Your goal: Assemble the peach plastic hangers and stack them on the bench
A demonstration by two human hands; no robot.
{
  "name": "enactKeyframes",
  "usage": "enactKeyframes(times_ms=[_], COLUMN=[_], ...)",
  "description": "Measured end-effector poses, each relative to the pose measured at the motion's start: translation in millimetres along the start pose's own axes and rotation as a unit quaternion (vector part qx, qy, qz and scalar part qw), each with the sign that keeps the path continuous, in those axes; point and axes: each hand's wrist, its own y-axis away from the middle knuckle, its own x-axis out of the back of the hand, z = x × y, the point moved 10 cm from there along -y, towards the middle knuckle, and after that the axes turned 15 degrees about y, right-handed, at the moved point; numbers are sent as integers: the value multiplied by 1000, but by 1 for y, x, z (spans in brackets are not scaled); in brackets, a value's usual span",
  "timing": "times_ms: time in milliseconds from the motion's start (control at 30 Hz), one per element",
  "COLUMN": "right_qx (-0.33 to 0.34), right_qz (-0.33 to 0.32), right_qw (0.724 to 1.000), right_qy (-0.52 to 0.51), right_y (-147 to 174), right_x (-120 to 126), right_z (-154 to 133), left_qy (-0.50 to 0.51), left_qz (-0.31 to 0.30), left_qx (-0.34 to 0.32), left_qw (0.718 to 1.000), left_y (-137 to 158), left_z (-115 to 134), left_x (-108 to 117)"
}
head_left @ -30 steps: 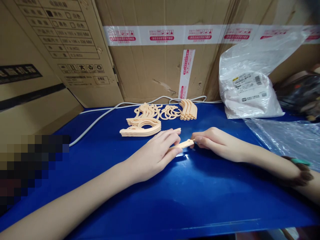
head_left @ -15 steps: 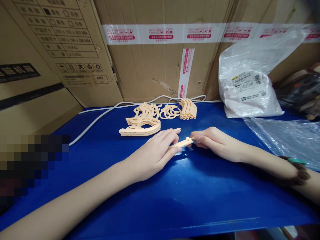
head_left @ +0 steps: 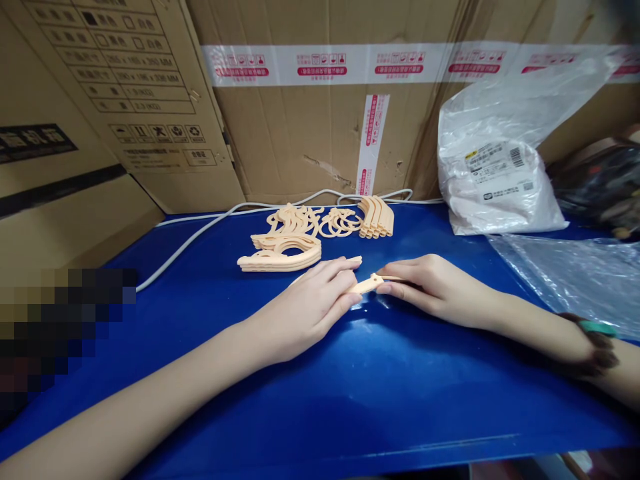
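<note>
My left hand [head_left: 320, 293] lies closed over a cream plastic hanger piece [head_left: 367, 285], holding it just above the blue table. The piece's narrow end, with a small hole, sticks out to the right; another cream tip [head_left: 354, 261] shows beyond my fingers. My right hand [head_left: 430, 287] pinches at that narrow end, thumb below and forefinger above. Between its fingers runs a thin cream strip [head_left: 393, 277], partly hidden. Behind my left hand lies a stack of curved hanger pieces [head_left: 280, 263]. Farther back are a pile of hook-shaped pieces [head_left: 295, 220], several ring-ended pieces [head_left: 337, 223] and stacked curved tubes [head_left: 377, 217].
Cardboard boxes [head_left: 300, 133] wall off the back and left of the blue table [head_left: 350, 400]. A white cable [head_left: 200, 233] runs along the back. At the right stand a white plastic bag [head_left: 500, 187] and a flat clear plastic sheet [head_left: 565, 280].
My right hand has shifted its fingers around the narrow end, and more of the thin strip shows between them. My left hand has barely moved.
</note>
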Motion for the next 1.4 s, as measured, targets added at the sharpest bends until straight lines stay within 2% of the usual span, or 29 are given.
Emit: enactKeyframes(times_ms=[167,467,1000,1200,1400], right_qx=[0,-13,21,47,58], right_qz=[3,1,30,61,87], right_qw=[1000,999,996,978,968], right_qy=[7,-44,86,195,229], right_y=[1,0,4,9,11], right_x=[0,0,8,9,12], right_z=[0,3,-6,-13,-18], left_qy=[-10,-17,-24,-17,-18], left_qz=[-2,-2,-3,-4,-13], left_qx=[1,5,11,1,2], left_qw=[1000,1000,1000,1000,1000], left_y=[-1,0,2,1,2], left_z=[-2,-2,-5,-3,-4], left_x=[-1,-1,-2,-3,-4])
